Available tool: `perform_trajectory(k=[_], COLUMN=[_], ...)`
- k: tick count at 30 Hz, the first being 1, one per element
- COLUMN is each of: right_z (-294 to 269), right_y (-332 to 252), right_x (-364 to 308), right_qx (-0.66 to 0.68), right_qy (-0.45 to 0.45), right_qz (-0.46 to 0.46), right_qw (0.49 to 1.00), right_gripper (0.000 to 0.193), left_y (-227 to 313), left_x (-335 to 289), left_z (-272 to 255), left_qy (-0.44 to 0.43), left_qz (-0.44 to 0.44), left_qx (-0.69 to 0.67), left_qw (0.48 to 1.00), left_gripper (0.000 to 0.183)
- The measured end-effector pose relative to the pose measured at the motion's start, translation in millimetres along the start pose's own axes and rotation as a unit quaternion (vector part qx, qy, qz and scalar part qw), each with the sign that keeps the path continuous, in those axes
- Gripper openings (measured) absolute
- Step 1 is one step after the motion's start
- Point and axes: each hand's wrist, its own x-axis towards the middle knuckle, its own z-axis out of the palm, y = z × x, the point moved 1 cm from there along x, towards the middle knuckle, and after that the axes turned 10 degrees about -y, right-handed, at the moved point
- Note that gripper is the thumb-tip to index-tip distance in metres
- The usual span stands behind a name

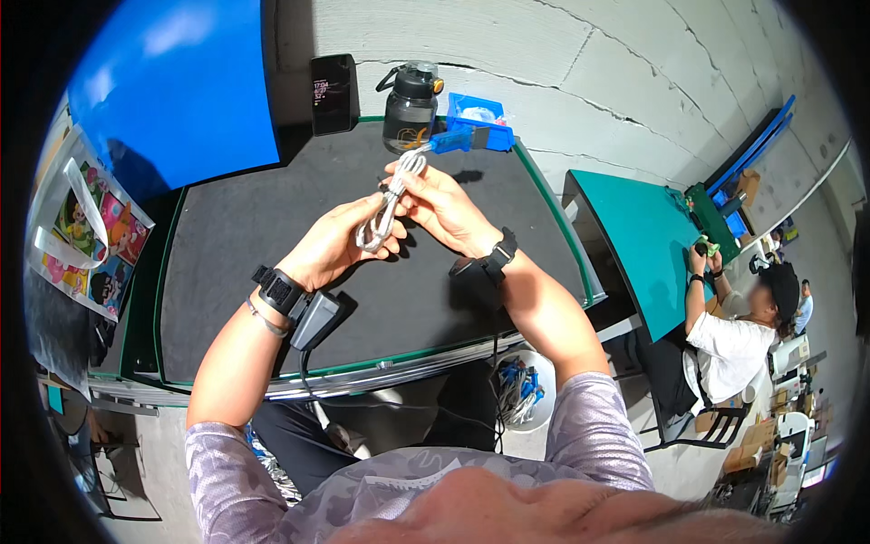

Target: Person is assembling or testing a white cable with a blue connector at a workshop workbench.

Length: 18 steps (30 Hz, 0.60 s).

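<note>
A bundled grey-white cable (399,195) is held between my two hands, above the middle of the dark mat. Its coils are gathered into a long loop, with a dark tie or band near the middle. A translucent blue connector piece (450,140) with a dark end sticks out from the bundle at the upper right. My left hand (340,238) is closed on the lower left part of the coil. My right hand (444,207) pinches the coil near its middle, thumb on top. The fingertips behind the cable are partly hidden.
Along the back stand a phone (333,93), a dark bottle (410,109) and a blue bin (480,121) with small clear bags. A white bucket (526,390) of blue-ended cables is below the table's front edge. A printed bag (91,227) is at left; a person (739,340) sits at right.
</note>
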Motion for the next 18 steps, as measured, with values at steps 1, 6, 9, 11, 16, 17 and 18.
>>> perform_trajectory(k=[1,6,9,11,16,17,18], right_z=[4.4,4.8,-10.7,-9.7,-13.1,-15.7,-16.5], right_y=[0.5,-6.4,-16.1,-21.5,-19.8,-22.2,-22.5], right_x=[0.4,0.6,-3.5,-3.8,-2.9,-5.4,-6.4], right_qx=[0.009,0.002,-0.013,0.033,-0.022,-0.035,-0.028], right_qy=[-0.012,0.028,0.028,0.029,0.091,0.088,0.08], right_qz=[0.004,0.016,-0.011,-0.019,-0.053,-0.058,-0.073], right_qw=[1.0,0.999,0.999,0.999,0.994,0.994,0.994], right_gripper=[0.034,0.046,0.048,0.048,0.046,0.044,0.043], left_y=[0.3,-6.2,-0.1,-1.7,-5.0,-5.6,-3.6], left_x=[-0.3,-0.3,0.2,-0.4,-0.1,1.0,1.1], left_z=[2.9,-6.7,2.3,0.7,-0.3,-0.7,3.5], left_qy=[0.018,0.031,0.052,0.052,0.045,0.005,-0.013], left_qz=[0.004,-0.005,-0.003,-0.006,-0.034,-0.031,-0.042], left_qx=[-0.002,0.031,0.021,0.017,0.021,0.038,0.049], left_qw=[1.0,0.999,0.998,0.999,0.998,0.999,0.998], left_gripper=[0.041,0.04,0.037,0.037,0.038,0.037,0.034])
